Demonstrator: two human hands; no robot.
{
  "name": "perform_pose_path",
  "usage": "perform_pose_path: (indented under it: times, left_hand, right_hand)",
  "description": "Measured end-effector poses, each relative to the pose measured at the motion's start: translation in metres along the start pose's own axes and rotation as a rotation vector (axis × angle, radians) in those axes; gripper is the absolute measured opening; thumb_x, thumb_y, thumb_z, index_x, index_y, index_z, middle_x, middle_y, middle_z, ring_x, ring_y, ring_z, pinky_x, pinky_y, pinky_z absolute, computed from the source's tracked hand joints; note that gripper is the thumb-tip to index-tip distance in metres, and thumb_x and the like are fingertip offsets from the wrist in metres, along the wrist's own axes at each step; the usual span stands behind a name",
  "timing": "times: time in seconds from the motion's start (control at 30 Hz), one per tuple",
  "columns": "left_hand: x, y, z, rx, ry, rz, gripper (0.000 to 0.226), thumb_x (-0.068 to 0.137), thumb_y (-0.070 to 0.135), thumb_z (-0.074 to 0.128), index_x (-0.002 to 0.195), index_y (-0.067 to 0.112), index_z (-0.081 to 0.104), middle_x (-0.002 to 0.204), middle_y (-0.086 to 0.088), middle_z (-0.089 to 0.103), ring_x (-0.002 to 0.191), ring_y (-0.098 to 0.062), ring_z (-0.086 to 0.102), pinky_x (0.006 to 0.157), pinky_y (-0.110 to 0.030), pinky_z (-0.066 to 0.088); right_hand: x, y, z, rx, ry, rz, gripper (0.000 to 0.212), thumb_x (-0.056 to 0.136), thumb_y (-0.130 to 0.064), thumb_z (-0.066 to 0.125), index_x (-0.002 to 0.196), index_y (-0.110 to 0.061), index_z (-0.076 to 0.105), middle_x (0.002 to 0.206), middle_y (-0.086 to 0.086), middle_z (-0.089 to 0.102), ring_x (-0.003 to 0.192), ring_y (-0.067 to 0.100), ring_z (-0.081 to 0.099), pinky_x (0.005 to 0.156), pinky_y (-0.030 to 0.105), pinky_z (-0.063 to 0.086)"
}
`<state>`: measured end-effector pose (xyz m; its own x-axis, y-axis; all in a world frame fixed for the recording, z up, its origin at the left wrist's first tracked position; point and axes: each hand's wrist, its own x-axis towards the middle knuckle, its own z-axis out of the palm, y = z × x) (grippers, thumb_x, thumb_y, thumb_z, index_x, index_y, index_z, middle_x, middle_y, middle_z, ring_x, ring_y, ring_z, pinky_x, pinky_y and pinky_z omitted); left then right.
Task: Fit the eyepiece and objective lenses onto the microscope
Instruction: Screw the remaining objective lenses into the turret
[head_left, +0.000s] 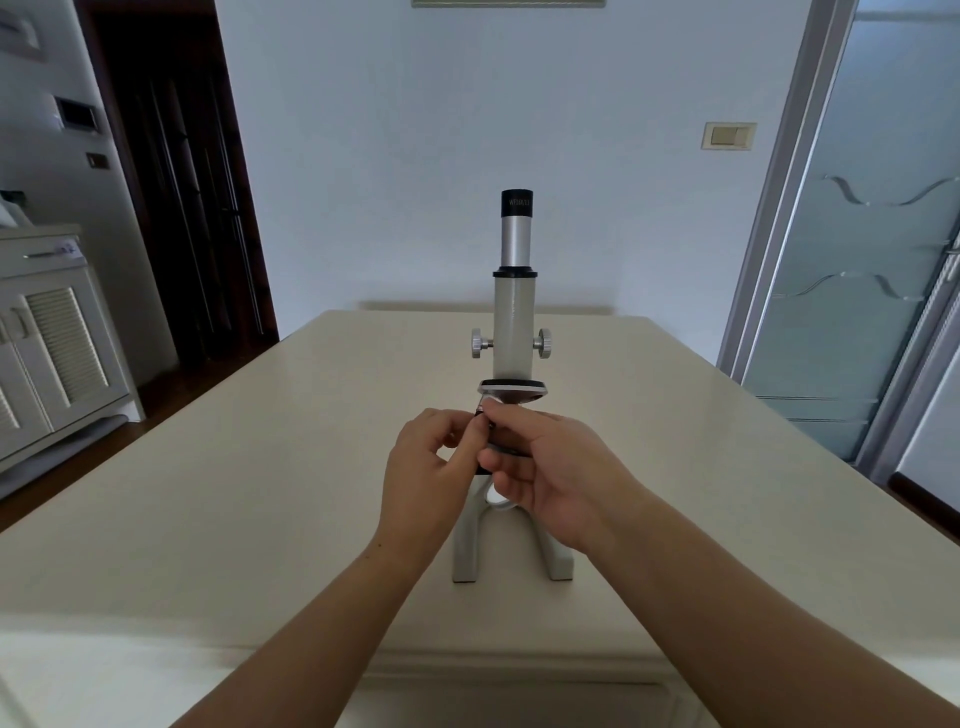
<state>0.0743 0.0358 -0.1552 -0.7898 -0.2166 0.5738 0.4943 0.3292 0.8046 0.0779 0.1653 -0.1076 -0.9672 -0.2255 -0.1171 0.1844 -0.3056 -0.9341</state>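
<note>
From the head camera, the microscope stands upright in the middle of the cream table, with its horseshoe base pointing towards the person. The eyepiece is already seated in the top of the tube, black cap uppermost. A focus knob sticks out on each side of the body.

Both hands meet just under the nosepiece. The left hand has its fingertips pinched on the small objective lens, a dark and silver piece tilted up against the left underside of the nosepiece. The right hand comes in from the other side. Its thumb lies on the same lens and its fingers are curled beneath it. The fingers hide most of the lens, so I can't tell how much of the dark shape under them is lens and how much is stage. The round mirror shows below the right hand's fingers, between the legs of the base.

On the wall behind is a light switch. A louvred cabinet stands off to the left, and a frosted glass door is on the right.
</note>
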Motion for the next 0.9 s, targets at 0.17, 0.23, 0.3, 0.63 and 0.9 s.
perform_pose_path:
  times: [0.17,0.23,0.3,0.63,0.9]
  left_hand:
    - [0.0013,0.0003,0.0008,-0.014,0.004,0.001,0.018,0.091,0.043,0.058,0.076,0.041,0.067,0.085,0.015,0.069,0.089,-0.008,0.063,0.081,-0.025,0.047]
    - [0.0014,0.0006,0.0011,-0.017,0.012,0.003,0.019,0.086,0.050,0.054,0.077,0.039,0.066,0.084,0.015,0.069,0.089,-0.006,0.063,0.080,-0.021,0.046]
    - [0.0012,0.0004,0.0007,-0.009,0.014,0.011,0.017,0.085,0.052,0.054,0.076,0.041,0.064,0.084,0.016,0.069,0.089,-0.004,0.062,0.078,-0.014,0.043]
    - [0.0024,-0.0056,0.0000,0.082,-0.002,0.062,0.020,0.094,0.033,0.062,0.082,0.049,0.058,0.087,0.014,0.068,0.089,0.003,0.059,0.079,-0.006,0.041]
    - [0.0022,-0.0025,0.0029,0.029,-0.005,0.028,0.016,0.096,0.033,0.061,0.081,0.039,0.062,0.088,0.018,0.068,0.086,0.004,0.062,0.074,-0.007,0.045]
  right_hand:
    - [-0.0005,0.0029,0.0025,0.025,0.037,-0.017,0.030,0.092,-0.022,0.076,0.111,0.002,0.074,0.116,0.022,0.077,0.049,0.011,0.067,0.043,0.021,0.054]
    - [-0.0008,0.0044,0.0029,0.031,0.042,-0.026,0.028,0.092,-0.023,0.076,0.109,0.000,0.075,0.115,0.022,0.077,0.049,0.011,0.067,0.043,0.021,0.054]
    - [-0.0012,0.0052,0.0031,0.037,0.044,-0.026,0.029,0.093,-0.023,0.076,0.109,0.000,0.075,0.114,0.022,0.078,0.049,0.011,0.066,0.043,0.021,0.053]
    - [0.0000,0.0053,0.0002,0.018,0.061,-0.043,0.026,0.093,-0.021,0.075,0.109,-0.001,0.075,0.120,0.027,0.073,0.039,0.007,0.048,0.039,0.019,0.047]
    - [0.0034,0.0057,0.0000,0.044,0.084,-0.026,0.025,0.091,-0.024,0.076,0.103,-0.002,0.076,0.124,0.027,0.071,0.038,0.007,0.042,0.038,0.020,0.043]
